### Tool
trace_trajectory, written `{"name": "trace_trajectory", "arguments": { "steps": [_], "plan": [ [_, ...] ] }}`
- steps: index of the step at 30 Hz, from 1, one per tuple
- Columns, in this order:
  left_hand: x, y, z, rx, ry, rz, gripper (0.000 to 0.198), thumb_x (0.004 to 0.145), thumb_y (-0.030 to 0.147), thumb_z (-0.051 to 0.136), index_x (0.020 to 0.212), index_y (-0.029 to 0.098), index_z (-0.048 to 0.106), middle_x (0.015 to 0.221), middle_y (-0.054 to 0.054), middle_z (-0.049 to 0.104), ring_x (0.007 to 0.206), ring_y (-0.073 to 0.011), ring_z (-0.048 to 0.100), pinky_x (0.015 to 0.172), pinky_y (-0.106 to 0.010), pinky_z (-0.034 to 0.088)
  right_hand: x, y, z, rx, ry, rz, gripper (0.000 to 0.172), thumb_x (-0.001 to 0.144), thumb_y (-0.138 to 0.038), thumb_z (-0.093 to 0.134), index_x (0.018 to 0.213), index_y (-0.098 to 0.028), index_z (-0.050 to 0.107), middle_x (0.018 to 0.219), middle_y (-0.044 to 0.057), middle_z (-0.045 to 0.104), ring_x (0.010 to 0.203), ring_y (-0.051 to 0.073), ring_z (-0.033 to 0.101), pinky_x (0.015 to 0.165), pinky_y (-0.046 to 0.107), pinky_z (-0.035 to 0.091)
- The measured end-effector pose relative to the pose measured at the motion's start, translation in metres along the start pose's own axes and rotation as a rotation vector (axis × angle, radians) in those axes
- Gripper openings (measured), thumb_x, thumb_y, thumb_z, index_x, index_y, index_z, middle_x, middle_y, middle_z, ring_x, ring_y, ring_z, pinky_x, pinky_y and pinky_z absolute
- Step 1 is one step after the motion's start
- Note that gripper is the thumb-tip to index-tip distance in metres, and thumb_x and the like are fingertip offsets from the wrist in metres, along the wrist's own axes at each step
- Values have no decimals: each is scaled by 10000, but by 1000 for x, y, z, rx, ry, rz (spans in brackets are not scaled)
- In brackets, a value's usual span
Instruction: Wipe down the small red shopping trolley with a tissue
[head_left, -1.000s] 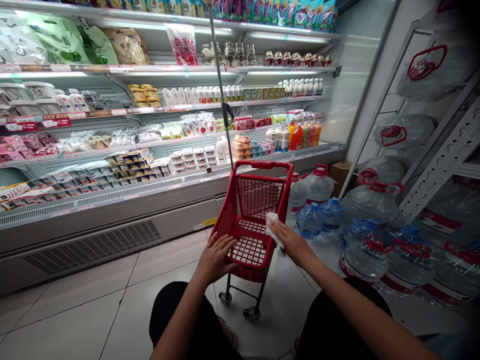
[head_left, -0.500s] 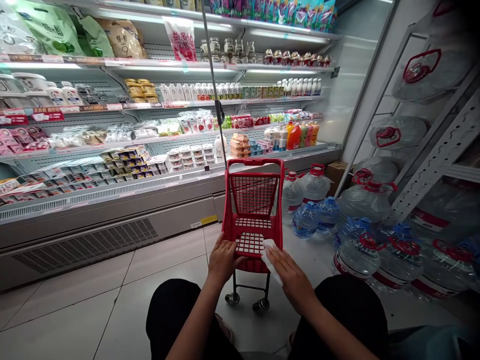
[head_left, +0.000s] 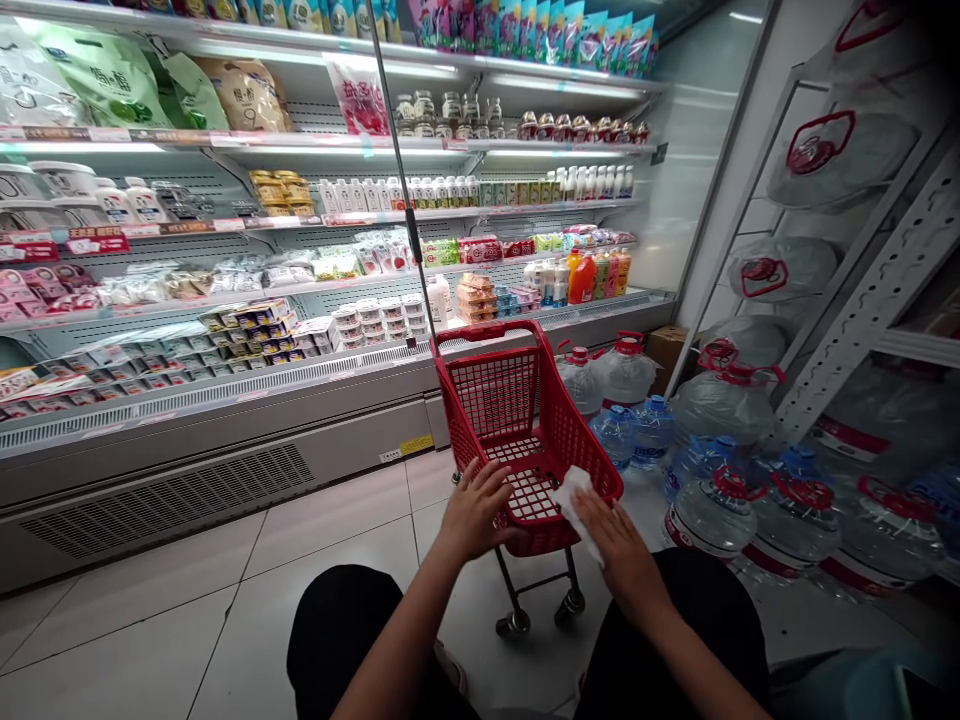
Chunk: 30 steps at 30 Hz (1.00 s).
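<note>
A small red plastic shopping cart (head_left: 517, 420) on wheels stands on the tiled floor right in front of my knees. My left hand (head_left: 476, 508) curls over the near left rim of its basket and holds it. My right hand (head_left: 619, 535) lies flat with fingers together, pressing a white cloth (head_left: 574, 495) against the near right rim of the cart. A thin metal pole (head_left: 394, 170) rises from the cart's far end.
An open chiller (head_left: 225, 400) full of dairy, drinks and packets runs along the left and back. Large water jugs (head_left: 742, 480) with red caps crowd the floor at right, below a white metal rack (head_left: 862, 310). My dark-trousered knees fill the bottom.
The cart has swung round, its near end turning right. My right hand with the cloth slid from the side rim to the near right corner. My left hand stayed on the rim.
</note>
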<state>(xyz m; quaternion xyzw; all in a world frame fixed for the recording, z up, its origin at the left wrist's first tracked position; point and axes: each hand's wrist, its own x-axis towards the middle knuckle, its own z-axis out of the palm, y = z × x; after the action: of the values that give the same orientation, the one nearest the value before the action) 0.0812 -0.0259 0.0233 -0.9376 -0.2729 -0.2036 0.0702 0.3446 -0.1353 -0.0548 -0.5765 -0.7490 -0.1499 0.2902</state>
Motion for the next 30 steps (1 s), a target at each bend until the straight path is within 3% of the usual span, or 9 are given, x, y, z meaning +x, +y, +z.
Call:
{"name": "trace_trajectory", "arguments": {
  "steps": [4,7,13,15,18,21,25,27,30],
  "plan": [
    [19,-14,3,45,-15,59,578,825,662,773,1198,235,661,1210,-74,704,1287,-279,606,1268,-521,317,2,25,-3,-4,16,105,1055,739,54,308,1689,-313,32,1697,10,326,1563,223,315,1255,553,338],
    [32,-6,16,53,14,39,537,820,661,776,1138,243,666,1116,-59,691,1162,-275,638,1217,-515,385,10,9,1,28,17,103,1057,741,36,328,1691,-314,22,1688,12,354,1560,221,328,1249,551,355],
    [48,28,33,45,26,-45,404,876,267,748,1259,224,628,1136,-89,677,1132,-284,614,1142,-479,445,13,-50,8,102,5,60,1088,685,25,355,1696,-257,70,1716,15,290,1577,221,293,1265,516,343],
    [50,39,36,42,30,-61,482,853,235,742,1314,205,607,1147,-101,686,1114,-289,621,1127,-484,455,6,-48,4,90,15,50,1072,691,24,359,1695,-244,97,1710,26,307,1572,226,307,1277,523,312],
    [47,42,37,13,36,-30,581,859,392,774,1377,213,583,1263,-104,687,1188,-289,618,1162,-479,433,-7,-27,-7,53,8,20,1022,728,31,351,1690,-253,151,1687,30,366,1561,218,332,1291,521,260],
    [38,19,28,40,91,-40,641,934,555,686,1475,243,543,1550,-97,544,1441,-306,477,1255,-506,326,-18,-1,-16,43,11,64,982,767,44,325,1687,-261,165,1671,31,401,1563,203,327,1291,502,260],
    [24,-19,7,204,156,-237,592,1016,500,585,1580,398,437,1692,21,362,1593,-346,232,1287,-601,224,-25,23,-20,45,73,185,939,823,37,295,1687,-299,151,1657,22,425,1550,196,354,1283,508,289],
    [21,-22,3,243,162,-257,613,1015,502,585,1595,437,398,1701,60,334,1608,-358,173,1291,-607,217,-22,27,-18,36,102,245,913,851,10,312,1689,-307,139,1666,23,408,1551,213,355,1275,522,306],
    [21,-3,8,253,191,-278,677,997,550,593,1619,417,360,1711,63,310,1613,-378,129,1291,-593,241,-6,16,-12,28,104,253,923,844,5,328,1693,-289,114,1677,32,387,1556,225,345,1270,525,319]
  ]
}}
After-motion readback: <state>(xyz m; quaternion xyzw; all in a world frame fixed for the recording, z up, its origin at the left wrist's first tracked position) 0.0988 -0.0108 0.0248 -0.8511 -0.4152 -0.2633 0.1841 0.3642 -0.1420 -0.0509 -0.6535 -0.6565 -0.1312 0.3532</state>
